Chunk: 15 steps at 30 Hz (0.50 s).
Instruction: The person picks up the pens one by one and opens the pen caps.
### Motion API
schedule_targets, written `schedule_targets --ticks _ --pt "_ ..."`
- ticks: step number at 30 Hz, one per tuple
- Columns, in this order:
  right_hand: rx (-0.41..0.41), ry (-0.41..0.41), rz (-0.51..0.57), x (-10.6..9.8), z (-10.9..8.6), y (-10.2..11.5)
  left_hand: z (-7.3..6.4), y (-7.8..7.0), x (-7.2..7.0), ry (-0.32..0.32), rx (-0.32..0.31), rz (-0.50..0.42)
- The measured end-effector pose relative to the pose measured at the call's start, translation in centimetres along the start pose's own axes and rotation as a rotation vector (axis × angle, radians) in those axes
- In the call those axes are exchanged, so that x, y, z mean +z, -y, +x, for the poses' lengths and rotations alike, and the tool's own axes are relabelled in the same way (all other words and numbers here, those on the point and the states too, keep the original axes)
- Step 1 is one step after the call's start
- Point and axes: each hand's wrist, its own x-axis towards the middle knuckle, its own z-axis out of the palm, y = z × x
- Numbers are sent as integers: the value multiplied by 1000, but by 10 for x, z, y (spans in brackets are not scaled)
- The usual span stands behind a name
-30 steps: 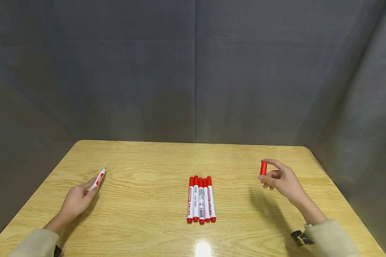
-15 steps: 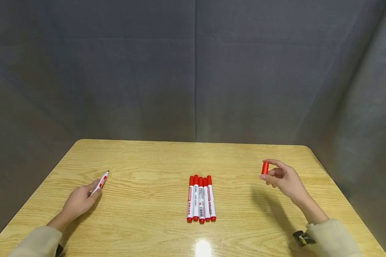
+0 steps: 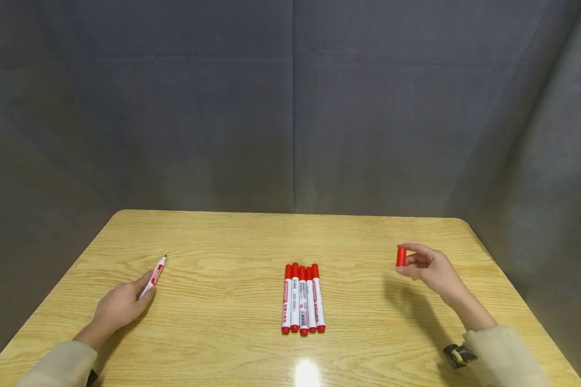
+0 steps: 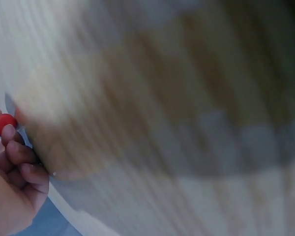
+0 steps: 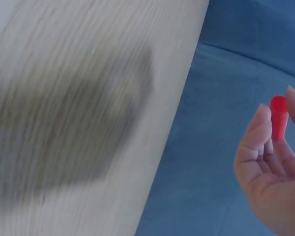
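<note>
On the left side of the table, my left hand point(image 3: 121, 305) grips an uncapped white marker point(image 3: 157, 273) with a red label, its dark tip pointing up and away. Its round red end point(image 4: 6, 124) shows between the fingers in the left wrist view. Over at the right, my right hand point(image 3: 437, 272) pinches a red marker cap point(image 3: 401, 257) between thumb and fingers, held nearly upright above the table. The right wrist view shows the cap point(image 5: 279, 119) with its round end up, other fingers curled beneath it.
Several capped red-and-white markers point(image 3: 302, 306) lie side by side in the middle of the wooden table point(image 3: 213, 247), caps pointing away. A dark grey curtain point(image 3: 290, 107) hangs behind the table and along both sides.
My left hand has shifted slightly to the right with the marker. The right hand has drifted a little to the right, still pinching the cap. The row of markers stays in place.
</note>
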Motion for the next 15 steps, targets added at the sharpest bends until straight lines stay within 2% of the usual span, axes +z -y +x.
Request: schedule_targets --ticks 8,12,15 --pt "53 31 30 -4 9 -18 1 5 0 21 -33 -50" --pt "80 42 34 -7 13 -24 1 5 -6 -4 -28 -48" --pt "99 38 25 -9 14 -28 1 -1 -14 -41 -18 -35"
